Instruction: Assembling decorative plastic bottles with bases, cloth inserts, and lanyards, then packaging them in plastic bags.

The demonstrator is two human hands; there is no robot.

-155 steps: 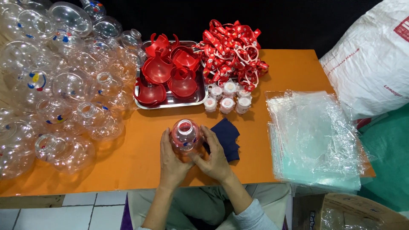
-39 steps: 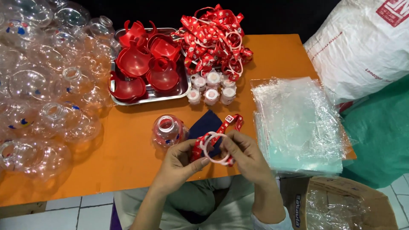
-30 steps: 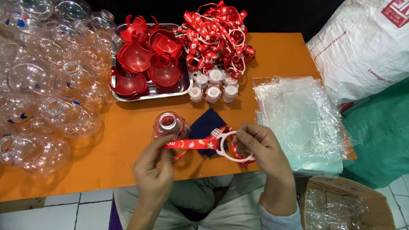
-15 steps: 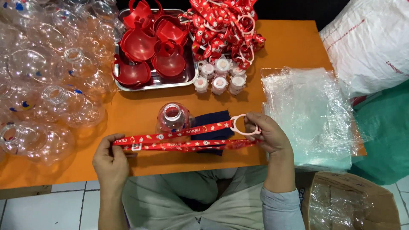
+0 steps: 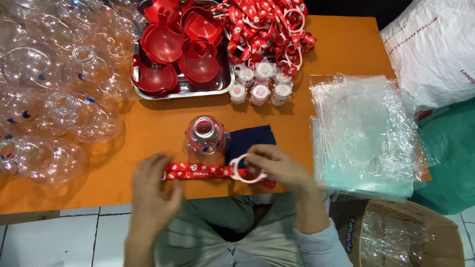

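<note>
Head view looks down on an orange table (image 5: 148, 128). Along its left edge lies a heap of clear round plastic bottles (image 5: 49, 89). Near the right edge sits a stack of clear plastic bags (image 5: 363, 133), and beyond that edge a large white sack (image 5: 435, 49) rests off the table. At the far edge stands a steel tray (image 5: 185, 89) of red plastic scoop-shaped lids (image 5: 173, 44), with a pile of red printed straps (image 5: 267, 27) just beside it toward the far right. A cluster of small white caps (image 5: 260, 86) stands just in front of the tray's right corner. Toward the middle of the near edge, one clear round bottle with a red base (image 5: 205, 136) stands upright beside a dark blue cloth (image 5: 250, 141).

A red printed strap with a white plastic ring (image 5: 213, 171) stretches along the near edge. The left hand (image 5: 153, 190) pinches its left end. The right hand (image 5: 279, 168) closes its grip on the ring end, over the cloth.
</note>
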